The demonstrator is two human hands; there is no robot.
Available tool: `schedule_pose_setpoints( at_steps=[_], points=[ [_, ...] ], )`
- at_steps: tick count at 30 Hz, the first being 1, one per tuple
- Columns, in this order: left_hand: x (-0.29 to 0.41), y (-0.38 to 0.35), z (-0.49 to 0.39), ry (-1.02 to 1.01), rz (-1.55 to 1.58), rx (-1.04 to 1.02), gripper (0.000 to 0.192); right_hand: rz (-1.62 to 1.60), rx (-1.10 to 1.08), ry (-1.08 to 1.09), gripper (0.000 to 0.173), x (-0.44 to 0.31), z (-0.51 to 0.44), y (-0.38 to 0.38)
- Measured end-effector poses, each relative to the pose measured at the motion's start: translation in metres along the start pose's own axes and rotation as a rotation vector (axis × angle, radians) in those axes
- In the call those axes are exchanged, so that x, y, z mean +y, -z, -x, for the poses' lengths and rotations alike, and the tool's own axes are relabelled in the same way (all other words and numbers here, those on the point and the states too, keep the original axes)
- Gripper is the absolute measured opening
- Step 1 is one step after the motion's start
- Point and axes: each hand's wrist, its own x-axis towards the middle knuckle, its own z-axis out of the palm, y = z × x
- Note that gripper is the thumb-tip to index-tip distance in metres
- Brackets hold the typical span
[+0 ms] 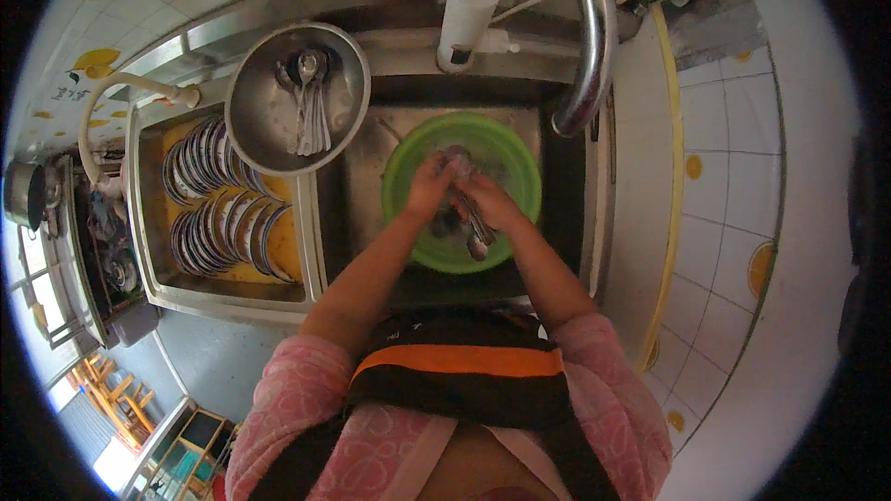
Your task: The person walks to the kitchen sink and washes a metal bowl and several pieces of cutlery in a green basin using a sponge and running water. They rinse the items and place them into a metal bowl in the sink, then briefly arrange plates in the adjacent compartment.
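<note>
Both hands are together over a green plastic basin (530, 181) set in the right-hand sink bowl. Several metal spoons (476, 245) are gripped by my right hand (486, 200), their ends pointing down toward my body. My left hand (433, 184) closes around the other end of the same bunch, fingers touching my right hand. Something pale, perhaps suds or a cloth, shows between the fingers; I cannot tell which. Darker shapes lie low in the basin, too blurred to name. Up and to the left, a round stainless steel bowl (257, 111) holds several clean-looking spoons (311, 111).
The steel bowl rests across the divider (311, 243) between the sinks. Two rows of patterned plates (237, 223) stand on edge in the left sink. A curved chrome faucet (600, 28) arches over the right sink's far corner. A dish rack (104, 250) stands at far left.
</note>
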Motion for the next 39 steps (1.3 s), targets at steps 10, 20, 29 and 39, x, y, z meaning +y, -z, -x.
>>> schedule_pose_setpoints(
  at_steps=[10, 20, 29, 39],
  points=[
    [-0.006, 0.018, 0.003, -0.028, -0.105, -0.087, 0.032, -0.032, 0.237, -0.077, 0.026, -0.007, 0.002, -0.028],
    [-0.044, 0.014, -0.021, 0.132, -0.103, -0.058, 0.044, 0.091, 0.215, -0.132, 0.023, 0.037, -0.036, 0.032],
    [-0.128, 0.019, -0.081, 0.348, -0.505, -0.150, 0.048, 0.851, 0.617, -0.182, 0.033, 0.099, -0.101, 0.083],
    [-0.152, -0.008, -0.065, 0.026, -0.406, 0.130, 0.030, 0.718, 0.488, 0.007, 0.028, 0.149, -0.094, 0.086]
  ],
)
